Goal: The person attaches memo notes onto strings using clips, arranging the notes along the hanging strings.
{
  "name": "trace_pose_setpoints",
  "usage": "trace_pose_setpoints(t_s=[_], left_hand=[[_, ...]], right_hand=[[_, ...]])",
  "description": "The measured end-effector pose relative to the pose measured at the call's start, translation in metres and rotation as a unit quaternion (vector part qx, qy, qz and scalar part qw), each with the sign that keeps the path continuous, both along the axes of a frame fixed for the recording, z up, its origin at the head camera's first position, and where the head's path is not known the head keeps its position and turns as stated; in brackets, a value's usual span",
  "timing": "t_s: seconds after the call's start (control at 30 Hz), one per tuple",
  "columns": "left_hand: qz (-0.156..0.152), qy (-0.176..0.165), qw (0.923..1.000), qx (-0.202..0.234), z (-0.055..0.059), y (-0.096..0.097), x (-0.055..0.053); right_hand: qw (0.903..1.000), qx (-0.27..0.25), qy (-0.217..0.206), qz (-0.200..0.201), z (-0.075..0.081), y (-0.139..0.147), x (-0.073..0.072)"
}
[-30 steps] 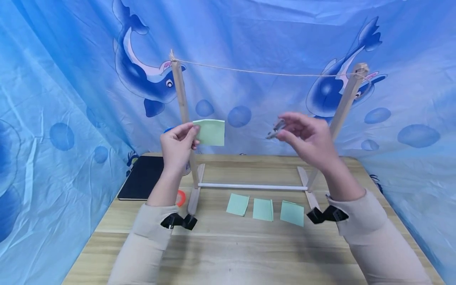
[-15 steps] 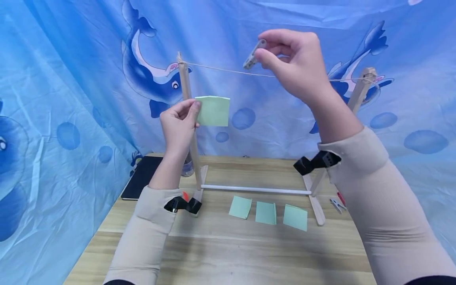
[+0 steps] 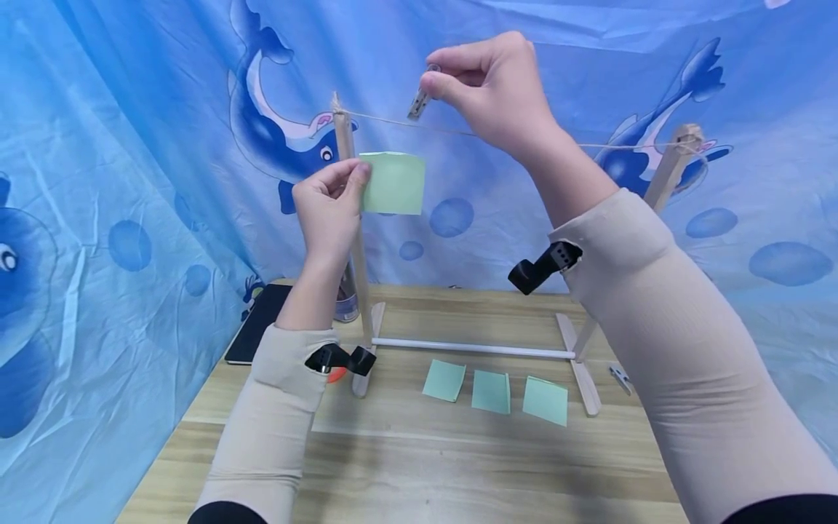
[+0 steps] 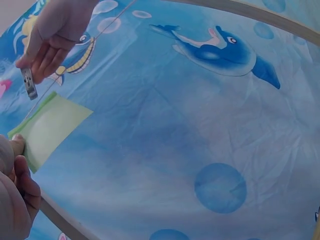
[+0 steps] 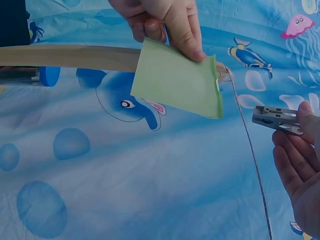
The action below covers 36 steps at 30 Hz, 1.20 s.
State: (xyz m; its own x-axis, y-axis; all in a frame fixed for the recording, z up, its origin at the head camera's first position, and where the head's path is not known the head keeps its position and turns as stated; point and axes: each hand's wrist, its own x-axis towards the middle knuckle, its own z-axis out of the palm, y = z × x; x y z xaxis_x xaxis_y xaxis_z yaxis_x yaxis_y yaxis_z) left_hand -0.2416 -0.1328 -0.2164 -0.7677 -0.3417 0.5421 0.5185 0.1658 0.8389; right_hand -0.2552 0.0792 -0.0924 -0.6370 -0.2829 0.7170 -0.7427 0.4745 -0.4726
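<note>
My left hand point(image 3: 330, 207) pinches a light green paper square point(image 3: 394, 183) by its left edge, just below the string point(image 3: 386, 120). Along its top, the paper has a narrow folded strip, plain in the right wrist view. Between thumb and fingertips, my right hand point(image 3: 500, 91) holds a grey clothespin point(image 3: 420, 94) by its handle end. In the head view the clothespin points downward above the paper, its tip near the string. The right wrist view shows the clothespin point(image 5: 276, 120) apart from both string and paper.
Two wooden posts point(image 3: 671, 171) carry the string, joined low down by a white rod point(image 3: 471, 349). Three green paper squares point(image 3: 491, 391) lie on the wooden table point(image 3: 419, 466). A clothespin point(image 3: 620, 378) lies at right; a black notebook point(image 3: 258, 324) and a jar point(image 3: 347, 306) are at left.
Both hands have risen toward the string, the left with the paper, the right with the clothespin. My right hand has also moved left, bringing the clothespin over the paper.
</note>
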Motion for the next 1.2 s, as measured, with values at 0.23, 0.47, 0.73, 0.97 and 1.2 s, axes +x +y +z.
trace_pose_setpoints(t_s=[0.23,0.47,0.73,0.97,1.2], left_hand=[[0.006,0.002,1.0000,-0.003,0.006,0.003,-0.002],[-0.003,0.004,1.0000,-0.008,0.012,0.009,-0.004],[0.003,0.020,0.9998,-0.008,0.015,0.013,-0.003],[0.007,0.028,0.9996,-0.006,0.019,0.013,-0.005],[0.003,0.032,0.9995,-0.003,0.024,0.009,-0.001]], right_hand=[[0.9993,0.020,-0.021,-0.024,0.005,-0.009,-0.008],[0.9982,0.043,-0.028,-0.032,0.008,-0.013,-0.013],[0.9963,0.047,-0.070,-0.014,0.010,-0.016,-0.013],[0.9943,0.077,-0.073,-0.007,0.006,-0.014,-0.009],[0.9924,0.115,-0.042,0.010,0.003,-0.014,-0.006]])
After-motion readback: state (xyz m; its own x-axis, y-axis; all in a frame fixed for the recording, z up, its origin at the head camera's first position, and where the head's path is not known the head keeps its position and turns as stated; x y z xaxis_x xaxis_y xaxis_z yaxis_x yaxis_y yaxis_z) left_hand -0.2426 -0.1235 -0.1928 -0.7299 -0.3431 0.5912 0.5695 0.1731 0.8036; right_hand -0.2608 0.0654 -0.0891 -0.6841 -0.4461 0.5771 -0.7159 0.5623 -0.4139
